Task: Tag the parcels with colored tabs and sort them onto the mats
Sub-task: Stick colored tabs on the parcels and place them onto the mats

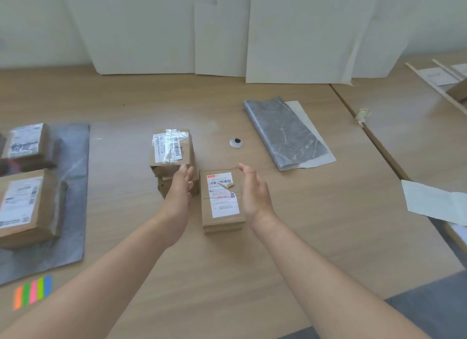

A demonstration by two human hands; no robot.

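Note:
A flat cardboard parcel (222, 202) with a white label lies in the middle of the table. My left hand (180, 187) hovers at its left side and my right hand (254, 192) at its right side, both with straight fingers and holding nothing. Behind my left hand stands a taller taped parcel (171, 149) on another small box. Two labelled parcels (25, 207) (25, 144) sit on the grey mat (73, 177) at the left. A second grey mat (288, 131) lies at the right, bare. A pad of colored tabs (32, 292) lies at the front left.
A round metal cable grommet (236, 143) sits in the tabletop behind the parcels. White sheets lean on the back wall. A loose white paper (434, 202) overhangs the right table edge. A second table at the right carries wooden sticks and a box.

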